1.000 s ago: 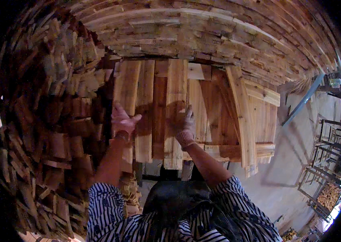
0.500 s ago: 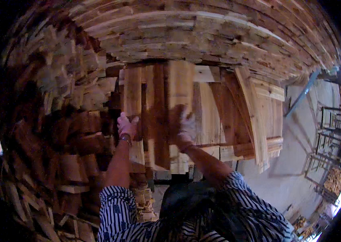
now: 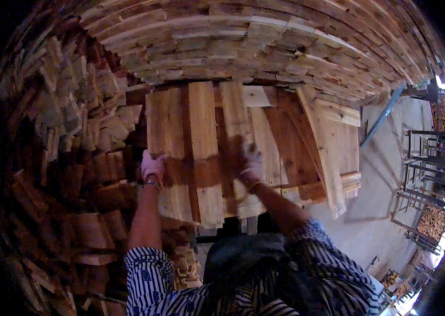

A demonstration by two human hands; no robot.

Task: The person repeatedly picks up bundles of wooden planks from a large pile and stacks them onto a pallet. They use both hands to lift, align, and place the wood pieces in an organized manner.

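Observation:
Both of my hands wear pale work gloves and are over a layer of flat wooden boards. My left hand (image 3: 153, 167) is closed at the left edge of a wide, light board (image 3: 167, 124), its fingers partly hidden. My right hand (image 3: 252, 166) is at the right side of a narrower light board (image 3: 234, 108); its fingers are smeared by motion and dark in shadow, so its grip is unclear. Between the hands lies another light board (image 3: 203, 118), with dark reddish strips showing on both sides.
Stacked lumber (image 3: 206, 50) rises along the far side. Loose wood pieces (image 3: 96, 231) are heaped at the left. A slanted long board (image 3: 320, 152) lies across the right part of the layer. Beyond it are a grey floor (image 3: 362, 210) and metal racks (image 3: 427, 184).
The boards between my hands have shifted, and more light wood shows at the left. My right hand has moved a little right. The whole view has shifted slightly.

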